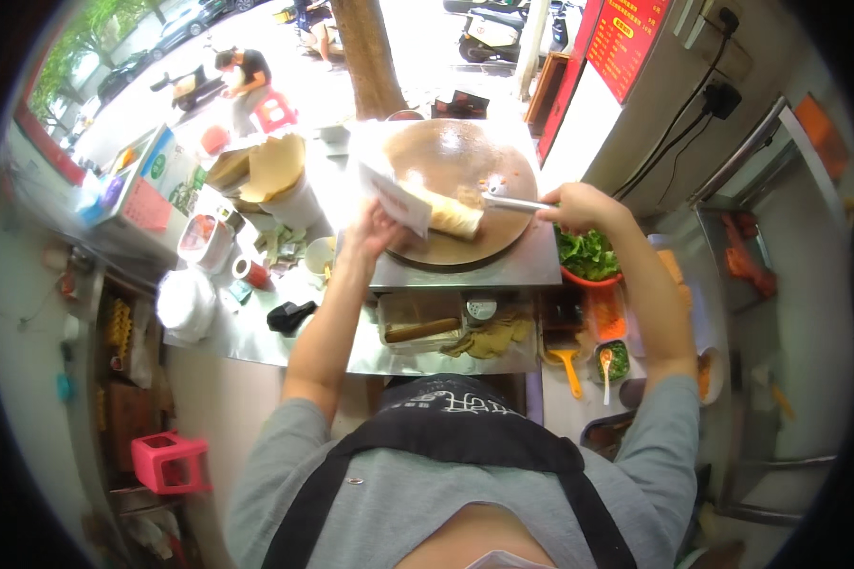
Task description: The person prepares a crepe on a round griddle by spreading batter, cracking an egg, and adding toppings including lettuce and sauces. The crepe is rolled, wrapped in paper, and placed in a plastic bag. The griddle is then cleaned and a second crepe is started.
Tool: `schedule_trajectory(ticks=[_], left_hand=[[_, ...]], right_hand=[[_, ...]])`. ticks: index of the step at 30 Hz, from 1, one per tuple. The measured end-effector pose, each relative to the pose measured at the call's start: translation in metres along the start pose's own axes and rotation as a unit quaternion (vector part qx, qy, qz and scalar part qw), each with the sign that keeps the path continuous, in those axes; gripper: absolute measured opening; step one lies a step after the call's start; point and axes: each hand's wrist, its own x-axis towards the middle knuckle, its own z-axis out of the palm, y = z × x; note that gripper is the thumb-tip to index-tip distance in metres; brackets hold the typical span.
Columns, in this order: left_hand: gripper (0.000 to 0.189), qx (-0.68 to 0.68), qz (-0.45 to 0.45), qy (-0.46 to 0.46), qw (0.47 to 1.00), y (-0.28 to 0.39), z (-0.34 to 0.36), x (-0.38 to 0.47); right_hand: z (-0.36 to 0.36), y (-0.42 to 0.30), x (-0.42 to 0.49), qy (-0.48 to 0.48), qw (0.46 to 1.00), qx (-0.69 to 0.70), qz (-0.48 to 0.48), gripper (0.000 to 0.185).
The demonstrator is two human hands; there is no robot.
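A round flat griddle (438, 146) lies in front of me, its surface shiny with oil. On it rests a rolled pancake (455, 219), pale with browned patches. My left hand (377, 229) grips a white paper sleeve (397, 198) bearing print, held at the roll's left end. Whether the roll's end sits inside the sleeve I cannot tell. In my right hand (580, 206) is the handle of a metal spatula (516, 203). Its blade reaches over the griddle's right side, near the roll and some food scraps.
To the right stand a red bowl of lettuce (587, 254), a tub of shredded carrot (607, 313) and chopped greens (615, 361) with a spoon. An orange-handled brush (569, 371) lies nearby. At left are a paper-lined bucket (285, 192) and a white container (186, 302). Beyond, a person sits outside.
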Motion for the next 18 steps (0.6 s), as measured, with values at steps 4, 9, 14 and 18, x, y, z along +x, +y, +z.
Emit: schedule_trajectory(ticks=[4,9,14,18], left_hand=[[0.040,0.034,0.002,-0.089,0.995,0.021,0.011,0.054],[0.037,0.006,-0.053,-0.222,0.974,0.052,0.016,0.065],[0.036,-0.005,-0.062,-0.245,0.968,0.036,0.022,0.063],[0.035,0.015,-0.056,-0.204,0.977,0.013,0.034,0.061]], right_hand=[[0.021,0.005,-0.039,-0.114,0.987,0.107,-0.034,0.040],[0.079,0.051,-0.067,-0.131,0.906,0.403,0.004,0.029],[0.121,0.062,-0.079,-0.165,0.814,0.556,0.026,0.021],[0.144,0.028,-0.070,-0.179,0.773,0.608,0.023,0.025]])
